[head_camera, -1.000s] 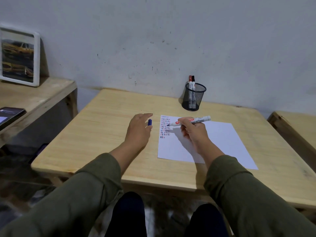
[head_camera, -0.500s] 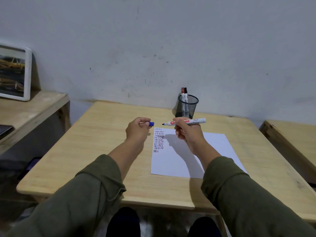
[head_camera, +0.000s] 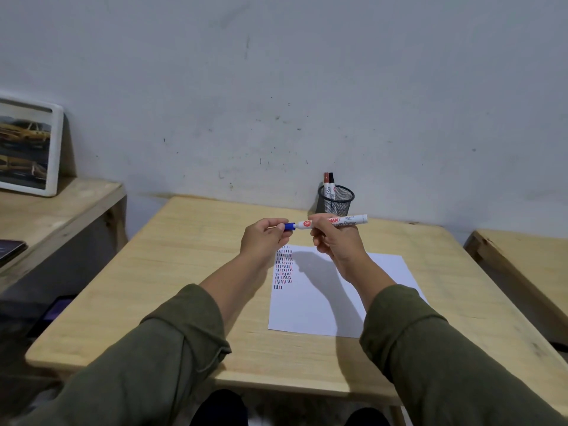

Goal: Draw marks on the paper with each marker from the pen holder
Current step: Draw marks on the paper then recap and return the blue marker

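Note:
My right hand [head_camera: 336,244] grips a white marker [head_camera: 353,220] level above the table, its tip end pointing left. My left hand [head_camera: 264,241] pinches the blue cap [head_camera: 289,226], which sits over the marker's tip. Below both hands lies a white sheet of paper [head_camera: 325,305] with rows of short red, black and blue marks [head_camera: 283,267] in its top left corner. A black mesh pen holder [head_camera: 335,199] stands behind the paper near the wall, with two markers [head_camera: 328,181], one red-capped and one black-capped, upright in it.
The wooden table [head_camera: 184,272] stands against a grey wall. A lower wooden bench [head_camera: 61,204] on the left carries a framed picture [head_camera: 27,146] and a dark tablet [head_camera: 10,247]. Another wooden surface [head_camera: 528,256] lies to the right.
Both hands rose off the paper. The left hand brought the blue cap across to the marker's tip, where the two now meet. The view tilted upward.

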`<state>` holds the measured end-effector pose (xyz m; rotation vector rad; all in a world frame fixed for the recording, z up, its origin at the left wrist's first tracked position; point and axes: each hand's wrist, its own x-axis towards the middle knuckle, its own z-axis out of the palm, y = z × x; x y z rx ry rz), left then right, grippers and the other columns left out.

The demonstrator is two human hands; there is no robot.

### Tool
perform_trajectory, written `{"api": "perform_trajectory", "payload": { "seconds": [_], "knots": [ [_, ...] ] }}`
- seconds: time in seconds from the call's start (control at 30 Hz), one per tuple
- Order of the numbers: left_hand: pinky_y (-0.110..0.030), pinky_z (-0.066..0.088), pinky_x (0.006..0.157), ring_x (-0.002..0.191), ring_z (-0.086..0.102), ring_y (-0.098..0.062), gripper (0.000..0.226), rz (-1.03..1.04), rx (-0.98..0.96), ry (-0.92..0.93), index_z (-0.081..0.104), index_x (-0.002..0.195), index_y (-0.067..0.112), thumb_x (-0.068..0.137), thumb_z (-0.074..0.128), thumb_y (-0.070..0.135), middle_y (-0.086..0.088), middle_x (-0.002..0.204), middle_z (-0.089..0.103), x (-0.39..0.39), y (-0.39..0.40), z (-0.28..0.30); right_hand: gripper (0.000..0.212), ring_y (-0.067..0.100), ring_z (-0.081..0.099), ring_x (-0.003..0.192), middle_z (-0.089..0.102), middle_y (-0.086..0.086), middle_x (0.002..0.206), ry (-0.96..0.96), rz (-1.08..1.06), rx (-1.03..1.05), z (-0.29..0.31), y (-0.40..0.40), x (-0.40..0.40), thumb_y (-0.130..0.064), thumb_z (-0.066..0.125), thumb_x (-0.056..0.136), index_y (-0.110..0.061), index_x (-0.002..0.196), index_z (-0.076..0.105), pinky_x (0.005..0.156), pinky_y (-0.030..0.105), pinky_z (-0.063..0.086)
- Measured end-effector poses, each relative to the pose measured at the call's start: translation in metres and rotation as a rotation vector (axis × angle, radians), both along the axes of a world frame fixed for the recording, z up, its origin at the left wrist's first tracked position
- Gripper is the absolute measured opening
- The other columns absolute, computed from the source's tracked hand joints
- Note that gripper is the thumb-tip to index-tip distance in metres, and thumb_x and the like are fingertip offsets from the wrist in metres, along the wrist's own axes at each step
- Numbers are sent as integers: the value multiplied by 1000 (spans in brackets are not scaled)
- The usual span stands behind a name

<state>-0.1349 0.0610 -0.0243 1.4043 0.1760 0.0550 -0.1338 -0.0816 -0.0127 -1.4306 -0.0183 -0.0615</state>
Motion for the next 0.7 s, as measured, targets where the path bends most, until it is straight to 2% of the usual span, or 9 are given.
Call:
{"api": "perform_trajectory", "payload": {
  "seconds": [0.17, 0.27, 0.3, 0.43, 0.5, 0.57, 0.7],
  "knots": [
    [-8, 54, 58, 67, 59, -9, 28, -71, -67, 67, 60, 111, -5, 96, 48, 15, -6, 74, 61, 0, -5, 10, 6, 14, 47, 47, 54, 7, 62, -25, 53, -51, 6, -2, 1, -10, 62, 85, -6, 81, 65, 45, 21, 35],
    [-8, 53, 54, 54, 57, -3, 30, -96, -71, 85, 59, 111, -7, 96, 49, 16, -5, 71, 58, 2, -3, 15, 8, 15, 48, 48, 55, 8, 61, -51, 85, -99, 11, -4, 4, -11, 63, 86, -5, 81, 66, 46, 23, 36],
    [-8, 53, 55, 52, 58, -2, 29, -94, -68, 71, 60, 110, -7, 95, 50, 15, -5, 71, 59, 2, -3, 16, 9, 15, 48, 48, 55, 7, 61, -58, 89, -106, 12, -5, 4, -11, 63, 86, -4, 82, 65, 46, 23, 36],
    [-13, 55, 65, 66, 62, -9, 20, -17, 32, -65, 63, 102, -4, 92, 53, 10, -5, 74, 64, 2, -6, 16, 10, 12, 48, 45, 54, 7, 60, -71, 86, -69, 19, -3, 5, -10, 61, 87, -1, 82, 63, 45, 21, 36],
    [-22, 55, 75, 68, 63, -10, 12, 16, 94, -142, 64, 88, 8, 92, 54, 11, -2, 75, 66, 1, -7, 14, 10, 11, 47, 44, 53, 8, 59, -63, 66, -16, 20, 0, 3, -9, 60, 87, -3, 79, 62, 44, 20, 36],
    [-28, 53, 82, 71, 64, -11, 15, 40, 143, -193, 62, 80, 18, 91, 54, 13, -1, 75, 67, -2, -9, 11, 10, 11, 47, 43, 52, 8, 57, -57, 42, 36, 18, 2, 2, -8, 60, 87, -3, 78, 63, 43, 20, 36],
    [-26, 54, 82, 73, 64, -10, 15, 84, 139, -232, 62, 82, 20, 92, 53, 13, 1, 76, 66, -4, -12, 7, 9, 12, 47, 45, 52, 6, 55, -52, 22, 62, 16, 5, -1, -9, 59, 87, -2, 82, 63, 44, 20, 37]
  ]
}}
